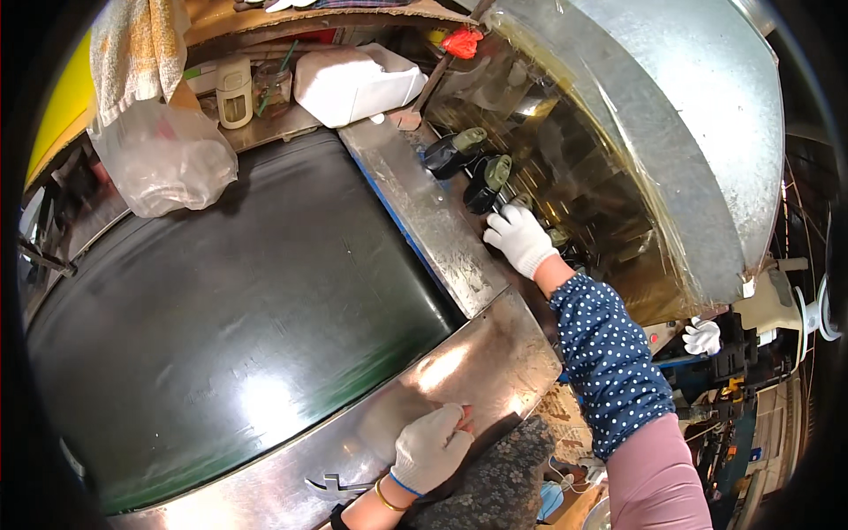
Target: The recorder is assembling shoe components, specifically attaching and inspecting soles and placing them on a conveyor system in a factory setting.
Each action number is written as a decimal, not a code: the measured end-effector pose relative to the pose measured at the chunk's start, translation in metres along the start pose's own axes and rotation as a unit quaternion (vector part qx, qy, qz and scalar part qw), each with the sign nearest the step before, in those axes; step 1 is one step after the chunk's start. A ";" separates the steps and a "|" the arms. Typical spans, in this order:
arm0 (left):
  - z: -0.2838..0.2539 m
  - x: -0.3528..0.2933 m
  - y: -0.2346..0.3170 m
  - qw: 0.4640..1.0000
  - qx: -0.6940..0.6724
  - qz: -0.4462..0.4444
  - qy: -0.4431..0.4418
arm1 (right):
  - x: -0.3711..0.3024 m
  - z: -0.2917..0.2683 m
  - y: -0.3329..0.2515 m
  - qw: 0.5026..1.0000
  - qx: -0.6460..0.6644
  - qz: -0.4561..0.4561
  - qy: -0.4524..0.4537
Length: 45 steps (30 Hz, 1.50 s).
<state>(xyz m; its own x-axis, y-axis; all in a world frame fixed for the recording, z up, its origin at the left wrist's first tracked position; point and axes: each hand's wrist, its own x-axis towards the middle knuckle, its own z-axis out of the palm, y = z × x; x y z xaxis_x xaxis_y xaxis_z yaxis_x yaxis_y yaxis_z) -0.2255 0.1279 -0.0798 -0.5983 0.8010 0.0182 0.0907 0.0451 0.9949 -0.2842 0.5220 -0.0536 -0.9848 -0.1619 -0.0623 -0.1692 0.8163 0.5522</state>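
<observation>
Right hand (519,240) nearer; left hand (433,449) well apart, by metal ledge (495,353) | nearer of 2 black-and-olive parts (482,188) lies just up-left of right fingertips, long axis slanting lower-left to upper-right, contact unclear | right fingers half bent, left fingers curled; cannot tell whether either grips anything

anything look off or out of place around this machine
Yes, mildly: the plastic bag hangs loosely over the edge of the dark belt, where it might snag; the white jug looks cut open; and the yellowish plastic sheet by the right hand looks creased and worn.
</observation>
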 end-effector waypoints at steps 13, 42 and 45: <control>0.001 0.002 0.004 0.996 0.042 0.065 0.048 | 0.092 -0.020 -0.017 0.998 0.015 0.010 0.067; 0.025 0.006 0.002 0.992 0.101 0.036 -0.071 | -0.286 -0.273 -0.375 0.698 0.530 0.463 0.129; 0.022 0.000 -0.025 0.994 0.053 0.033 -0.088 | -0.287 -0.271 -0.387 0.714 0.496 0.467 0.162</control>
<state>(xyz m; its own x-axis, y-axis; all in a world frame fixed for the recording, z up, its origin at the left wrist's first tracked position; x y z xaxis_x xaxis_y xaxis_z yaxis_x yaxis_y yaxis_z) -0.2098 0.1401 -0.1073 -0.4408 0.8959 0.0563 0.2147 0.0444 0.9757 0.0747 0.1020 -0.0240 -0.6529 0.7211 0.2317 0.4534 0.6172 -0.6430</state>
